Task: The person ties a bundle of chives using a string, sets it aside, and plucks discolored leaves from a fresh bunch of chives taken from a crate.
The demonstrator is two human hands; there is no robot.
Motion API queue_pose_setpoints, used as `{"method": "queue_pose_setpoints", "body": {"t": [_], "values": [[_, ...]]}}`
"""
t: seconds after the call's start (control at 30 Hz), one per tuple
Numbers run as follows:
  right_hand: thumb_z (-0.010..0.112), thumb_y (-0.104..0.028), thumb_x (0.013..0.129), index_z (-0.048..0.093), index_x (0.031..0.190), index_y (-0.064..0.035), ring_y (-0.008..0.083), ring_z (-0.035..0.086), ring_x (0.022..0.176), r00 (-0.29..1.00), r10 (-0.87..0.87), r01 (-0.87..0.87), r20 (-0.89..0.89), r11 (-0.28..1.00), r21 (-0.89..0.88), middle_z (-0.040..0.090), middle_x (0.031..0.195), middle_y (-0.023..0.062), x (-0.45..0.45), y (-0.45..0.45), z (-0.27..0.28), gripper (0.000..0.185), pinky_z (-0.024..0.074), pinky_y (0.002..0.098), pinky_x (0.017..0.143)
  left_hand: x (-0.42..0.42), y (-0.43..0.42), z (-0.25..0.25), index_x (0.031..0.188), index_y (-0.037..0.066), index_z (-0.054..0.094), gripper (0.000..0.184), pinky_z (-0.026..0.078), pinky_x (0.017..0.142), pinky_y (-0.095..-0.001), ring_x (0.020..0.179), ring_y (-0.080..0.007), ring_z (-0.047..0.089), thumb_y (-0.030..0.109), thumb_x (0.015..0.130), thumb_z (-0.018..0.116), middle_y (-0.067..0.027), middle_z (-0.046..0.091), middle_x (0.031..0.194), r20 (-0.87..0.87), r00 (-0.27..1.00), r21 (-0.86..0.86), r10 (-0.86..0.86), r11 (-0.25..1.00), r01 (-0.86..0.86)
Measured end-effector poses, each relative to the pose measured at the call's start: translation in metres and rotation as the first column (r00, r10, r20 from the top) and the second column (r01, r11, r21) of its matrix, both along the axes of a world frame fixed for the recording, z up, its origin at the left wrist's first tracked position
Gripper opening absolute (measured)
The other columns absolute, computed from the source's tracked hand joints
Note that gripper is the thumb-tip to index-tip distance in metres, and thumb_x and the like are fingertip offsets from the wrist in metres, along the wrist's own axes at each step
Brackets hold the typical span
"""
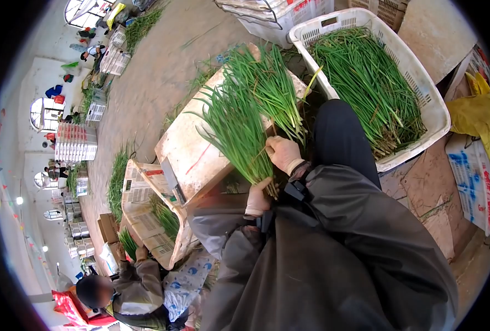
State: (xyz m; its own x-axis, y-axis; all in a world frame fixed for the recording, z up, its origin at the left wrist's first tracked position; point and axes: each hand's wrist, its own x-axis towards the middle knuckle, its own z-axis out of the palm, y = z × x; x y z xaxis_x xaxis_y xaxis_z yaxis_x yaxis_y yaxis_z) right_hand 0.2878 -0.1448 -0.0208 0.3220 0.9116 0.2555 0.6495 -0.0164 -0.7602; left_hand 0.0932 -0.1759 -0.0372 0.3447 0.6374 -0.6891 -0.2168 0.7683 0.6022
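Note:
My left hand [258, 197] is wrapped round the stem ends of a bunch of long green stalks [236, 132], whose leafy tips fan out over a pale, stained board [187, 138]. Close beside it, my right hand [284, 153] is closed at the edge of the same stems; what its fingers pinch is too small to make out. A second green bunch [278, 94] lies on the board, just beyond my right hand. To the right stands a white crate [440, 110] filled with more green stalks [366, 83].
A tilted, dirty crate [145, 220] holds some stalks left of the board. At the lower left, a co-worker [140, 287] holds greens. White crates [283, 19] stand at the top. A yellow cloth [476, 113] drapes over a printed box [474, 176] at the right.

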Motion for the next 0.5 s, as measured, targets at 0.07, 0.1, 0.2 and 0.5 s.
{"method": "queue_pose_setpoints", "body": {"t": [0.07, 0.1, 0.2, 0.5], "values": [[0.067, -0.021, 0.089, 0.063, 0.090, -0.0115, 0.0352, 0.068, 0.080, 0.998, -0.058, 0.058, 0.005, 0.996, 0.068, 0.068, 0.085, 0.0095, 0.005, 0.000, 0.009, 0.010, 0.0537, 0.0477, 0.068, 0.016, -0.003, 0.034, 0.116, 0.003, 0.064, 0.026, 0.056, 0.068, -0.0379, 0.080, -0.0239, 0.067, 0.022, 0.099, 0.065, -0.0101, 0.071, 0.097, 0.034, 0.993, -0.062, 0.115, 0.992, -0.113], [0.067, -0.020, 0.088, 0.063, 0.090, -0.0116, 0.0351, 0.068, 0.080, 0.996, -0.087, 0.086, 0.007, 0.991, 0.102, 0.068, 0.085, 0.0094, 0.008, 0.000, 0.013, 0.010, 0.0537, 0.0475, 0.067, 0.014, -0.001, 0.031, 0.117, 0.004, 0.063, 0.027, 0.056, 0.069, -0.0384, 0.081, -0.0240, 0.066, 0.024, 0.099, 0.064, -0.0099, 0.071, 0.098, 0.033, 0.992, -0.079, 0.119, 0.990, -0.116], [0.068, -0.021, 0.088, 0.064, 0.092, -0.0121, 0.0338, 0.068, 0.078, 0.988, -0.138, 0.126, 0.070, 0.980, 0.151, 0.068, 0.084, 0.0094, 0.019, 0.000, 0.027, 0.010, 0.0544, 0.0458, 0.067, 0.006, 0.007, 0.016, 0.117, 0.006, 0.063, 0.028, 0.056, 0.070, -0.0394, 0.083, -0.0246, 0.066, 0.028, 0.100, 0.063, -0.0097, 0.070, 0.099, 0.031, 0.992, -0.112, 0.120, 0.987, -0.115], [0.069, -0.008, 0.095, 0.067, 0.094, -0.0052, 0.0146, 0.060, 0.067, 0.841, -0.121, 0.327, -0.527, 0.890, 0.318, 0.067, 0.080, 0.0045, 0.049, 0.005, 0.066, 0.004, 0.0497, 0.0301, 0.063, 0.004, 0.010, 0.021, 0.114, 0.007, 0.063, 0.028, 0.057, 0.073, -0.0418, 0.085, -0.0278, 0.066, 0.031, 0.100, 0.061, -0.0094, 0.069, 0.097, 0.047, 0.983, -0.136, 0.178, 0.976, -0.170]]}}
